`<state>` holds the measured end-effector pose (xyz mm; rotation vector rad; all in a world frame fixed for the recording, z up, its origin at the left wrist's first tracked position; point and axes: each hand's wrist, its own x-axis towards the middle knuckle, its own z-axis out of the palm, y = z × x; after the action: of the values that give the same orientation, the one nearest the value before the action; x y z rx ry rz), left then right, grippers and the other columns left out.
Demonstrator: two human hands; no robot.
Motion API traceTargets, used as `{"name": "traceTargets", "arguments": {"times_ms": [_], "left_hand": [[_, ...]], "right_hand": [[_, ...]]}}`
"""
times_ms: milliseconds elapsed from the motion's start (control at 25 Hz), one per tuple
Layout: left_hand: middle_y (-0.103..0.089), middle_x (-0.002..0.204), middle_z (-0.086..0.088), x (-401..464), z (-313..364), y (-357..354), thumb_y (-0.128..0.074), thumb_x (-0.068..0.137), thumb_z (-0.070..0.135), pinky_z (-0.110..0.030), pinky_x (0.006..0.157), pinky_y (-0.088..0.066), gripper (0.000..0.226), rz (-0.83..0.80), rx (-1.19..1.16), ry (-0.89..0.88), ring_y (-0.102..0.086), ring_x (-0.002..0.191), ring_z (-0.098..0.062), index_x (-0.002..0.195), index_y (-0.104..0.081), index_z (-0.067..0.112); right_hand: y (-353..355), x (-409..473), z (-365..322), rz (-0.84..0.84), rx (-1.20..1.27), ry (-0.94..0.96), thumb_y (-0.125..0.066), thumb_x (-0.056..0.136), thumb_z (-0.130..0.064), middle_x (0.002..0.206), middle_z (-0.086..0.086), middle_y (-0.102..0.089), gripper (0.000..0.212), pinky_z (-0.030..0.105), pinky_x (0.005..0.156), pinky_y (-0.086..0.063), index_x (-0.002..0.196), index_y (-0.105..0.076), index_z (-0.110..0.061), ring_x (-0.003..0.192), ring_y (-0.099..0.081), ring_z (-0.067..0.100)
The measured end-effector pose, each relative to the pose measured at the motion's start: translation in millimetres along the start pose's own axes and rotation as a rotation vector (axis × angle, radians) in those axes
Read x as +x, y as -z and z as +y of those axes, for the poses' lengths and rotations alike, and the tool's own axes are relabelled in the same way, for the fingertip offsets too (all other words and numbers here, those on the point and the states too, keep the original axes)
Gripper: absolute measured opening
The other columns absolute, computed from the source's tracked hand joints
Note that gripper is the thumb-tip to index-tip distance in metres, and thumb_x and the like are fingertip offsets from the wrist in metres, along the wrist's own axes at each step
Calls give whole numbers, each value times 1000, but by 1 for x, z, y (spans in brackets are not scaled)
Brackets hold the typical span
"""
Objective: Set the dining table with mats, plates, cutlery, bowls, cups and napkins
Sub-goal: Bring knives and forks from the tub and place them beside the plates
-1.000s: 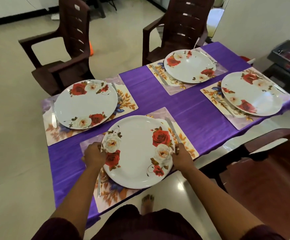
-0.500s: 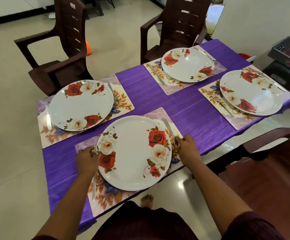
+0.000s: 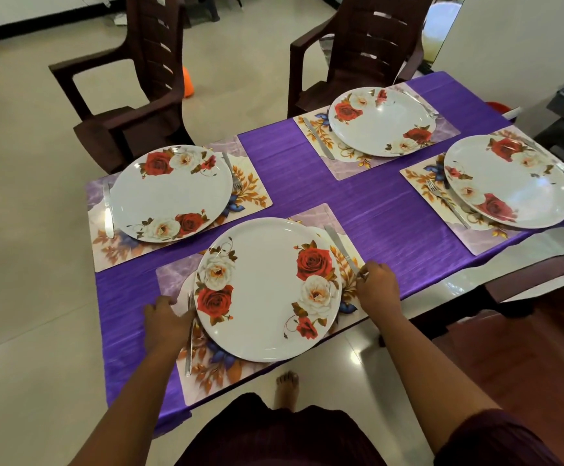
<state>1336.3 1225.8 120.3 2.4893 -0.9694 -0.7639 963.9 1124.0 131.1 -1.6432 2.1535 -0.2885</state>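
The nearest white rose-patterned plate (image 3: 267, 290) lies on a floral mat (image 3: 173, 275) at the front edge of the purple-clothed table (image 3: 357, 196). My left hand (image 3: 166, 322) sits at the plate's left rim, fingers curled onto the fork (image 3: 189, 348) lying there. At the plate's right side, my right hand (image 3: 378, 290) pinches the handle end of a knife (image 3: 339, 245), whose blade points away from me. Three more set places carry plates: far left (image 3: 171, 193), far middle (image 3: 379, 121) and right (image 3: 507, 181).
Each far mat has a knife (image 3: 107, 210) or fork (image 3: 445, 203) beside its plate. Dark brown plastic chairs stand behind the table (image 3: 132, 79), (image 3: 368, 45) and at my right (image 3: 542, 331). My bare foot (image 3: 287, 385) shows under the table edge.
Both hands have left the near plate's rim and moved outward: the left onto the fork, the right onto the knife handle. The plate now lies flat on its mat.
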Motion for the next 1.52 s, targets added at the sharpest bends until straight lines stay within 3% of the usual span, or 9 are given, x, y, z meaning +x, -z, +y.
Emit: {"name": "traceTargets", "arguments": {"times_ms": [240,400,640,1240,1360,1440,1520], "left_hand": [[-45,125,-20,-11,15,-2,-71,87,23,-37,71,-42,37,14,26,36,-58,95,-39,116,-55,6],[-52,122,-20,-8,15,-3,-70,87,14,-37,72,-44,30,37,-2,26,-59,96,-38,113,-59,4],[-60,114,-19,-4,12,-2,-68,84,7,-35,69,-44,26,79,-22,19,-61,95,-37,109,-62,5],[-59,118,-25,-1,31,-7,-63,89,11,-43,76,-46,30,81,60,42,-57,105,-43,117,-57,0],[-57,120,-25,-4,35,-6,-61,90,11,-42,76,-44,30,75,55,52,-56,107,-43,118,-57,0],[-57,120,-25,-5,36,-6,-61,91,12,-42,75,-44,31,70,65,65,-56,108,-43,119,-56,0],[-56,121,-25,-6,37,-5,-61,91,14,-43,76,-44,32,64,78,75,-55,109,-43,119,-56,0]], "right_hand": [[-5,4,7,-3,56,-10,-61,93,-15,105,12,-60,17,32,72,-50,108,-61,-8,93,-57,23],[-4,4,10,-9,72,-28,-63,92,-15,100,11,-60,16,29,67,-47,106,-62,-8,89,-58,22],[-4,3,13,-23,78,-58,-65,91,-18,104,10,-59,18,34,73,-57,107,-60,-10,90,-60,21],[1,0,15,-39,207,-111,-67,91,-21,106,8,-61,21,31,71,-56,108,-61,-12,89,-62,18],[6,-9,6,54,247,-69,-64,92,-25,109,6,-58,23,28,70,-49,109,-61,-10,90,-58,17],[5,-19,-5,-12,269,15,-61,93,-35,99,3,-60,26,25,66,-43,103,-60,-12,83,-57,14],[-4,-30,-16,-204,313,34,-61,93,-39,90,-3,-58,27,26,68,-43,101,-55,-14,82,-58,14]]}}
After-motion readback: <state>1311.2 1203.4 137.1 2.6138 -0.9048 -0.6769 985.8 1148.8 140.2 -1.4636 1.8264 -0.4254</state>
